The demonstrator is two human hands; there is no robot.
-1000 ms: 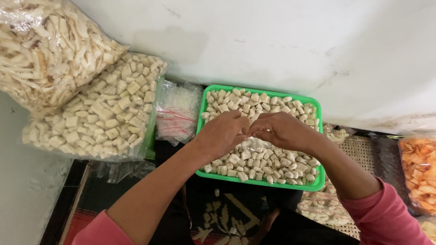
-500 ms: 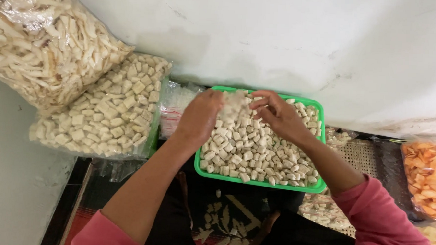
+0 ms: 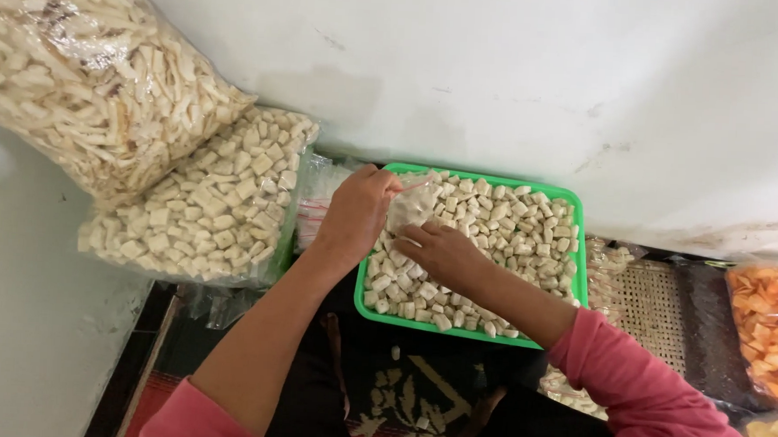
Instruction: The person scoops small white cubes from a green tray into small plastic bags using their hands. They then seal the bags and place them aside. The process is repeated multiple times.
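Observation:
A green plastic tray (image 3: 576, 279) lies against the white wall, heaped with small pale square snack pieces (image 3: 511, 228). My left hand (image 3: 354, 215) is at the tray's far left corner, pinching the top of a small clear bag (image 3: 411, 204) partly filled with the pieces. My right hand (image 3: 442, 254) rests over the pieces just under the bag, fingers curled against its lower side. Both sleeves are pink.
A big clear sack of pale squares (image 3: 201, 206) and a larger sack of strip-shaped crackers (image 3: 72, 65) lean at the left. A stack of small empty bags (image 3: 315, 202) sits beside the tray. Orange crackers in a bag (image 3: 769, 331) and a woven mat (image 3: 656, 309) lie right.
My hands moved from the middle of the tray to its left corner. The small bag is now raised between them, the right hand having dropped lower beneath it.

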